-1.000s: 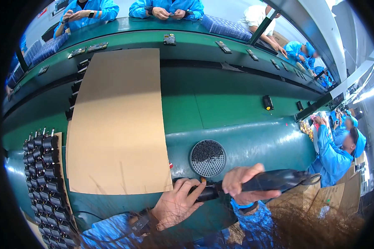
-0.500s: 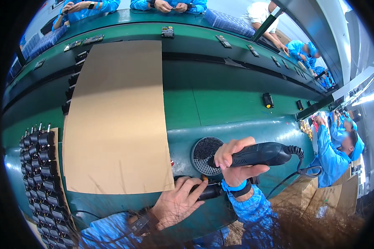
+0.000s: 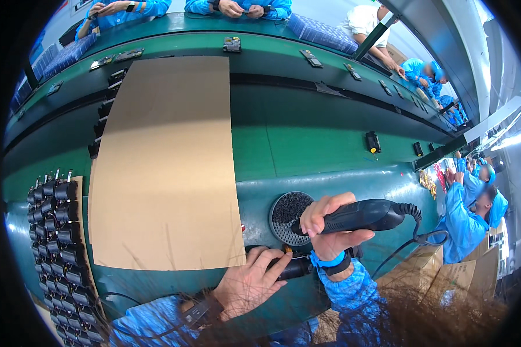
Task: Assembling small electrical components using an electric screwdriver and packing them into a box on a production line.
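My right hand (image 3: 330, 228) is wrapped round a black electric screwdriver (image 3: 367, 216) with a coiled cord. The tool lies nearly level, its front end over the edge of a round grey dish (image 3: 279, 232) of small black screws. The tip is hard to make out there. Lower down, my left hand (image 3: 250, 284) curls its fingers over a black cylindrical unit (image 3: 295, 269) on the table. A small orange-brown piece shows at its fingertips. Much of the unit is hidden under the hand, and its right end reaches close to my right wrist.
A large cardboard sheet (image 3: 168, 173) covers the middle left. Rows of black cylindrical units (image 3: 58, 243) stand at far left. Circuit boards (image 3: 231, 44) lie along the far conveyor. Another black unit (image 3: 373, 142) sits at right on the green surface. Co-workers in blue sit opposite and at right.
The view has shifted very slightly. Both my hands keep their grips and places, with the screwdriver still at the screw dish. At right, a co-worker's arms have moved a little.
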### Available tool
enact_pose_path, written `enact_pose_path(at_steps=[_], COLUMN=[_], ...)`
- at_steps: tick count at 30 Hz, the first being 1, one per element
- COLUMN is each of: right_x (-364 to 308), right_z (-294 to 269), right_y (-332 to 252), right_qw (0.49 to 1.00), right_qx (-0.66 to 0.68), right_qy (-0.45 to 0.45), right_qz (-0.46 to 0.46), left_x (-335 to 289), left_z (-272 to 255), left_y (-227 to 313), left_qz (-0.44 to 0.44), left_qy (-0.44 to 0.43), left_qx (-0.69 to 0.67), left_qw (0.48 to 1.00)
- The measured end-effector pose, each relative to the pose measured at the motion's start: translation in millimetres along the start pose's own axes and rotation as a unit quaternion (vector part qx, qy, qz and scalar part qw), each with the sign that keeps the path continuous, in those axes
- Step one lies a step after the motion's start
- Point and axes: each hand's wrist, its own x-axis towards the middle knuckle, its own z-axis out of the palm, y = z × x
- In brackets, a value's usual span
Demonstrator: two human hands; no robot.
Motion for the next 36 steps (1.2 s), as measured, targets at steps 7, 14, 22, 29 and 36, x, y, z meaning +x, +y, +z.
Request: enact_pose_path(at_steps=[7, 14, 22, 29, 36], right_x=[-7, -6, -23, -36, -43], right_z=[-6, -1, 6, 11, 11], right_y=[6, 0, -44, -33, -25], right_qw=[0.999, 1.0, 0.983, 0.978, 0.981], right_qx=[0.038, 0.014, 0.16, 0.159, 0.145], right_qy=[-0.013, 0.018, -0.057, -0.109, -0.103], right_qz=[0.012, -0.012, -0.072, -0.078, -0.075], left_x=[-1, -1, -1, -5, -5], left_z=[1, 2, 8, 6, 5], left_y=[2, 1, -7, -5, -7], left_qz=[-0.001, -0.02, -0.038, -0.046, -0.036], left_qy=[0.007, 0.031, 0.051, 0.046, 0.041], left_qx=[0.008, 0.027, 0.015, -0.008, -0.007], left_qw=[1.0, 0.999, 0.998, 0.998, 0.998])
